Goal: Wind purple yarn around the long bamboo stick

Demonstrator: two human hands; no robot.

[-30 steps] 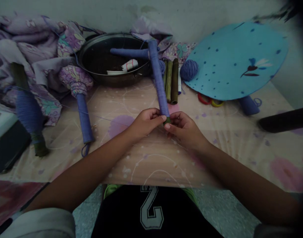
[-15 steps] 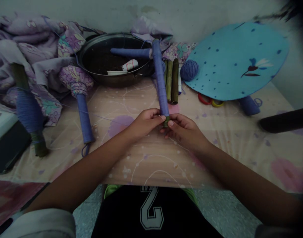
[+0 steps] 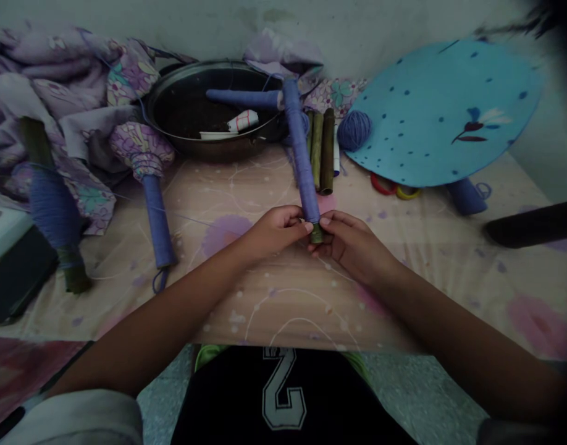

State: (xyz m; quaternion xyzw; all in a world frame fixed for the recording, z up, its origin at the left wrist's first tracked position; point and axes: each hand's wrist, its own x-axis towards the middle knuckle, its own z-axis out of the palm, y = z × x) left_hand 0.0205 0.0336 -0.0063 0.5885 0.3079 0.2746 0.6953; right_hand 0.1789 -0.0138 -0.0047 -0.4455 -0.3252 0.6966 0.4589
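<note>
A long stick wrapped in purple yarn point(image 3: 301, 154) runs from the metal pan down to my hands, its bare green end showing just below the wrapping. My left hand point(image 3: 275, 230) pinches the stick's lower end from the left, fingers closed. My right hand point(image 3: 350, 242) pinches the same end from the right, thumb on the last turns of yarn. Both hands hover just above the flowered tablecloth point(image 3: 283, 290).
A dark metal pan point(image 3: 186, 111) holds another purple stick and a white roll. Green sticks point(image 3: 321, 151), a purple yarn ball point(image 3: 352, 130) and a blue fan point(image 3: 443, 111) lie behind. More wrapped sticks point(image 3: 157, 216) and floral cloth point(image 3: 56, 111) lie at left; a dark bar point(image 3: 531, 225) juts in at right.
The stick's lower end has shifted slightly right and down, showing more green tip. My right thumb has moved up onto the yarn's end. The left hand has barely moved.
</note>
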